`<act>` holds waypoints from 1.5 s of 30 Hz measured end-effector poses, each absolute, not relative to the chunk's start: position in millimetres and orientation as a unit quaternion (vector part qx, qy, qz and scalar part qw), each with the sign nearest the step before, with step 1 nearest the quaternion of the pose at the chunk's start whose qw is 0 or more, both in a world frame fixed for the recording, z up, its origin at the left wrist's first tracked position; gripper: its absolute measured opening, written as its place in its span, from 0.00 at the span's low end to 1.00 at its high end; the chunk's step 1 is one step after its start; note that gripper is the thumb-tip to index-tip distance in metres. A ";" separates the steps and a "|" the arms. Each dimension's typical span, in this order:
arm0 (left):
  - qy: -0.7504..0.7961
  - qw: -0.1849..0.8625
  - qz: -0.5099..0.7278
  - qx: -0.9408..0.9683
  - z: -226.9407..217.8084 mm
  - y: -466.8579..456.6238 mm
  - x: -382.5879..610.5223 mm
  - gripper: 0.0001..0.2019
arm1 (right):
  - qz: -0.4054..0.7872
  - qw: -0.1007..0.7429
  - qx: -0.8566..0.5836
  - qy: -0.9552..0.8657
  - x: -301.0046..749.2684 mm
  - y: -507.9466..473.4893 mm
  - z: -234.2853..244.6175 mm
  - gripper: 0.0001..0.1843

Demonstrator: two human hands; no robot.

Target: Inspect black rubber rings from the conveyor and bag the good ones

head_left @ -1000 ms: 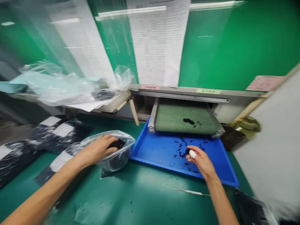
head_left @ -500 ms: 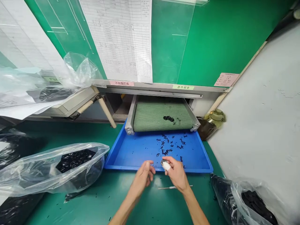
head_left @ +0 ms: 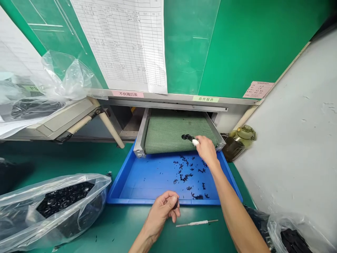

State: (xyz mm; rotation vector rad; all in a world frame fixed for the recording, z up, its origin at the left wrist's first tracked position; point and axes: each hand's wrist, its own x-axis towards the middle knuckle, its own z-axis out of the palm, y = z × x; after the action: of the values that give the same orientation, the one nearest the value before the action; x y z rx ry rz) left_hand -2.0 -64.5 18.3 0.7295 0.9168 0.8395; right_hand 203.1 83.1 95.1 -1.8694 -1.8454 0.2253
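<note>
Over the green belt (head_left: 168, 135), right hand (head_left: 206, 149) reaches to black parts (head_left: 186, 137); whether it grips them, cannot tell. Left hand (head_left: 162, 211) pinches a black piece (head_left: 176, 204) near the blue tray (head_left: 131, 201). Tray sits under the belt's end, presumably to catch what drops.

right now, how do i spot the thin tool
Find the blue tray below the green belt. The tool lies on the table in front of that tray, beside the left hand. Its white middle and thin grey ends distinguish it from the tray's black bits.
</note>
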 end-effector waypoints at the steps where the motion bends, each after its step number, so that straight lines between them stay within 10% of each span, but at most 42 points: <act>1: 0.410 0.761 0.389 0.319 20.9 -66.8 -1.2 0.16 | 0.082 0.257 -0.690 -0.671 204.8 100.6 96.3 0.16; 24: 0.398 0.679 0.490 0.376 13.9 -12.4 16.4 0.25 | 0.448 0.371 -0.523 -0.622 139.9 -15.8 41.8 0.09; 32: 0.368 0.754 0.512 0.182 18.3 -14.7 12.1 0.17 | 0.138 0.323 -0.637 -0.686 192.0 84.8 86.0 0.16; 45: 0.359 0.768 0.512 0.137 18.4 -22.9 12.4 0.11 | 0.296 0.409 -0.631 -0.589 204.3 109.2 77.3 0.20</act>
State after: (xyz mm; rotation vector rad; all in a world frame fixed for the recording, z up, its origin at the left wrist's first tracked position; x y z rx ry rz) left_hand 12.4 -22.9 18.4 0.2969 0.7793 1.1119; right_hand 204.3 109.2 77.3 -1.5889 -1.4841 0.7468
